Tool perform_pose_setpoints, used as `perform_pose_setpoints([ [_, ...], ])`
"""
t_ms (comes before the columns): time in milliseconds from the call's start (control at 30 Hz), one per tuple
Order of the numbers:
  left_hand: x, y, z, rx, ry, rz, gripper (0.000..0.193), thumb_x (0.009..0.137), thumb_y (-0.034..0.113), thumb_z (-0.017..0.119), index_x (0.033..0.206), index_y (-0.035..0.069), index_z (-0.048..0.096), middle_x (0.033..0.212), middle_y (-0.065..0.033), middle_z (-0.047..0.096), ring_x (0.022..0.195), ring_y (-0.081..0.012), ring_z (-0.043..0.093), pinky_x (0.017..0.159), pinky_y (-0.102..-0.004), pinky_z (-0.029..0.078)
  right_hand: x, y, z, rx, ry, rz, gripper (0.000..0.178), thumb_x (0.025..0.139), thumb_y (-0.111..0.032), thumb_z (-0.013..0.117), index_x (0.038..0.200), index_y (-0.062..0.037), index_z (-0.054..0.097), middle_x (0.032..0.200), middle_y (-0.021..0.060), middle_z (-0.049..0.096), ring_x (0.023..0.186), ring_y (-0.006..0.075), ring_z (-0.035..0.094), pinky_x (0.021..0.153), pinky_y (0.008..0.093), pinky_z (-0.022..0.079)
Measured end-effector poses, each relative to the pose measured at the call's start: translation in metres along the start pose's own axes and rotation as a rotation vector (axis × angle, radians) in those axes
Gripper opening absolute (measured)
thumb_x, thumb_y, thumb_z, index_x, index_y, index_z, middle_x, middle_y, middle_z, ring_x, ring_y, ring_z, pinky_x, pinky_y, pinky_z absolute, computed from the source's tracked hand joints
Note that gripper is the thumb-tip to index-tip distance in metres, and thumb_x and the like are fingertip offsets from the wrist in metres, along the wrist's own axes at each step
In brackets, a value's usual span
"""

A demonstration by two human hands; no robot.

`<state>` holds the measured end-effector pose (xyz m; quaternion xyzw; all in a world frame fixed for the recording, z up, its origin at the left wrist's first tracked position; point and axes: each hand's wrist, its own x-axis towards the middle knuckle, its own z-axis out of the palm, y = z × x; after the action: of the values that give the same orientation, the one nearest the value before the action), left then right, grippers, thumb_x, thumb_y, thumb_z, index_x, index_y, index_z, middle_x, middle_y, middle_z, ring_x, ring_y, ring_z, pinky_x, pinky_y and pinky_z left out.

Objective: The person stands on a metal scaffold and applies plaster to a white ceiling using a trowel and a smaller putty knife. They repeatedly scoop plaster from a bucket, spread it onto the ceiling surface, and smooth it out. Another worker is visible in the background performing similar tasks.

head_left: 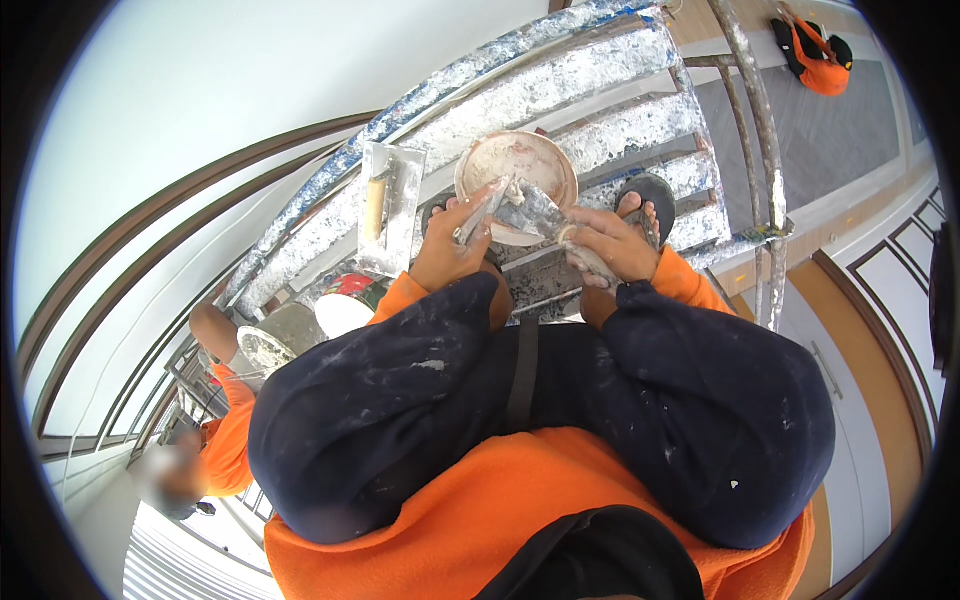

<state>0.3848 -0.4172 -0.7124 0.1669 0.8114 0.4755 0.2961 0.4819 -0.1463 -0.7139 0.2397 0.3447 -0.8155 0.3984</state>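
Observation:
Over a plaster-smeared bowl [522, 152], my two hands work close together. My right hand [618, 245] is closed around the handle end of a putty knife [530, 213], whose wide grey blade points toward my left hand. My left hand [452, 243] is closed on a whitish, plaster-smeared flat piece [484, 212] by the blade's other end; its exact kind is unclear. To the left of the bowl lies a rectangular plastering trowel [404, 190] with a wooden handle.
I squat on plaster-splashed scaffold planks [560, 90] edged by a blue rail [430, 70]. Left are a white bucket [340, 316] and a grey bucket [290, 330], near a co-worker in orange [228, 450]. Another person [824, 72] is on the floor far right, beyond scaffold poles [765, 120].

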Motion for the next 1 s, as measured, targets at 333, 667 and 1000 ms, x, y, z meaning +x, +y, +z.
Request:
perform_pose_setpoints([
  [333, -0.003, -0.003, -0.001, 0.197, -0.094, -0.054, 0.056, 0.089, 0.009, 0.062, 0.144, 0.020, 0.056, 0.113, -0.0172, 0.069, 0.096, -0.0270, 0.062, 0.099, -0.0371, 0.042, -0.007, -0.015, 0.006, -0.189, -0.010, -0.148, 0.035, 0.105, -0.017, 0.050, 0.137, -0.0015, 0.049, 0.078, 0.0030, 0.056, 0.052, 0.0079, 0.048, 0.043, 0.0223, 0.039],
  [667, 0.007, 0.005, -0.004, -0.240, 0.330, -0.120, 0.039, 0.096, 0.008, 0.063, 0.131, -0.009, 0.057, 0.114, -0.0134, 0.069, 0.104, -0.0162, 0.062, 0.089, -0.0316, 0.050, 0.004, 0.012, -0.014, -0.229, 0.001, -0.210, 0.040, 0.106, -0.019, 0.050, 0.141, -0.0001, 0.046, 0.077, 0.0043, 0.056, 0.052, 0.0095, 0.048, 0.044, 0.0235, 0.040],
  [1000, 0.005, 0.019, 0.000, -0.328, 0.251, -0.084, 0.025, 0.096, 0.006, 0.065, 0.117, -0.006, 0.064, 0.102, -0.0083, 0.069, 0.092, -0.0114, 0.061, 0.081, -0.0274, 0.049, 0.015, 0.000, -0.007, -0.005, -0.033, -0.033, 0.039, 0.105, -0.019, 0.049, 0.139, -0.0003, 0.047, 0.080, 0.0100, 0.058, 0.053, 0.0158, 0.053, 0.041, 0.0277, 0.041],
])
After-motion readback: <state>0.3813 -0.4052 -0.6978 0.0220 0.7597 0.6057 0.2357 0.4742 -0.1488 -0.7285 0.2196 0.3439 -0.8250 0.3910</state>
